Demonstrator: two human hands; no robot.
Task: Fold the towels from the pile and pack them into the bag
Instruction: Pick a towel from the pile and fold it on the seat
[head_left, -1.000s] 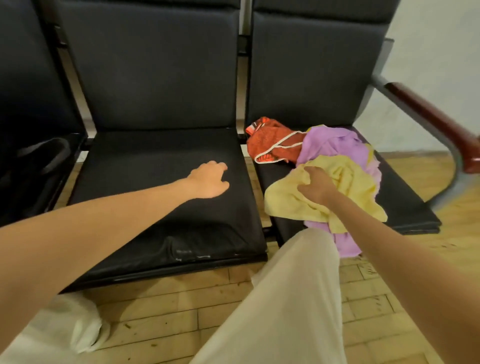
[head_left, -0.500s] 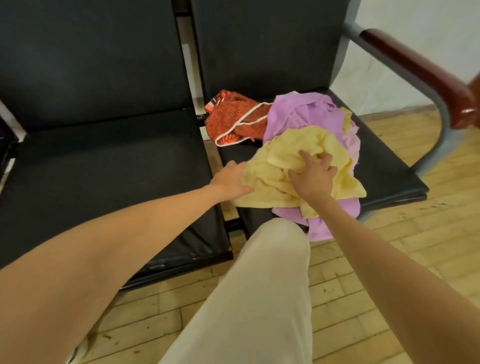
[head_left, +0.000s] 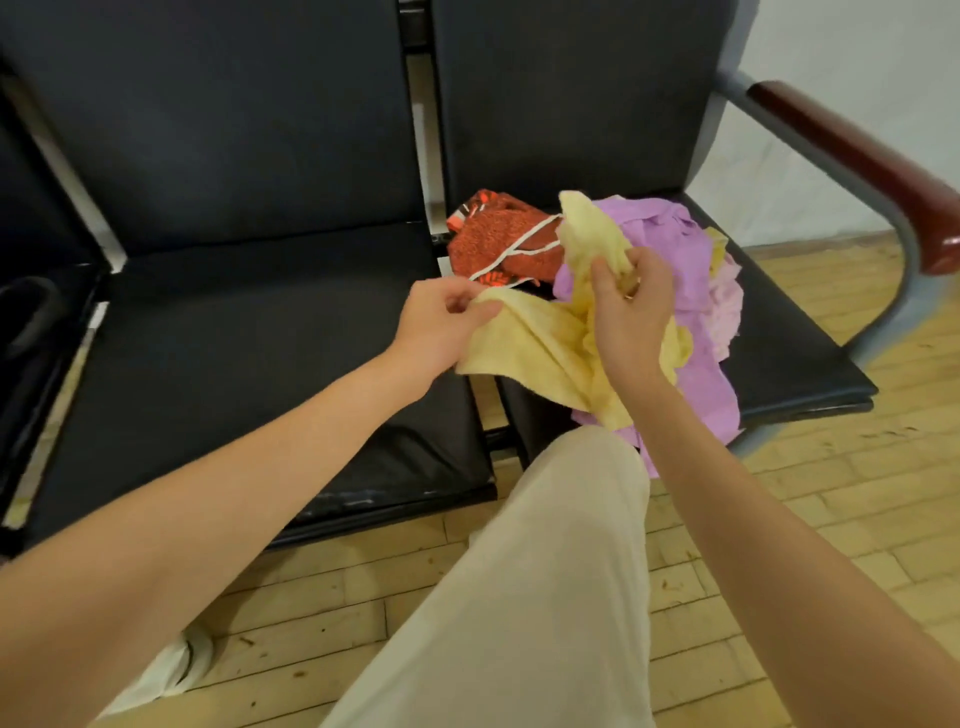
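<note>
1. Already your left hand (head_left: 441, 322) pinched the yellow towel (head_left: 540, 338) at its left edge; your right hand (head_left: 631, 306) gripped a bunch of it.
2. It hung between them, just above the pile (head_left: 670, 270) — long axis running left to right, ready to spread.

One view only, so no overlap with a second camera. It is worn on the person's head and faces forward and steeply down onto a row of black seats (head_left: 249, 332). The seats sit close, within arm's reach; both forearms enter from the bottom corners toward the seat fronts. Below the seats, a trouser leg (head_left: 524, 597) and wood floor (head_left: 810, 519) fill the near edge. Right of the seats, a red-brown armrest (head_left: 852, 166) bends with wide-angle distortion.
</note>
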